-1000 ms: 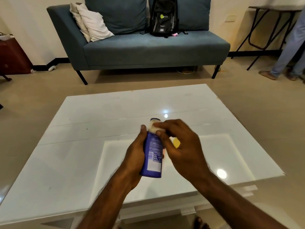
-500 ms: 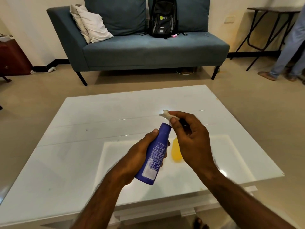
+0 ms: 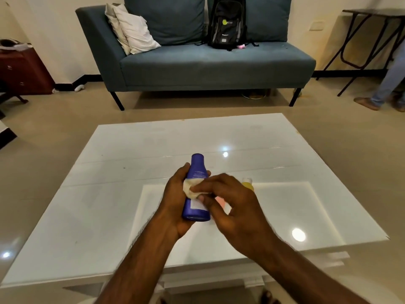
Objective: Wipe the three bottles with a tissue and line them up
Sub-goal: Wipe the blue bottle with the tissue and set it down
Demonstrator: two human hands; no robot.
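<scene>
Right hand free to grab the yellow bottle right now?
Probably not yet: the right hand is pressing the tissue on the blue bottle. The yellow bottle sits just behind it, unobstructed.

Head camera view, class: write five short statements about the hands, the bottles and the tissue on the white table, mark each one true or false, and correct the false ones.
1. The left hand holds the blue bottle. True.
2. The right hand presses a tissue against the blue bottle. True.
3. The blue bottle stands on the white table. False: it is held up off the table.
4. A yellow bottle shows behind the right hand. True.
5. A black backpack lies on the floor. False: it sits on the sofa.
</scene>
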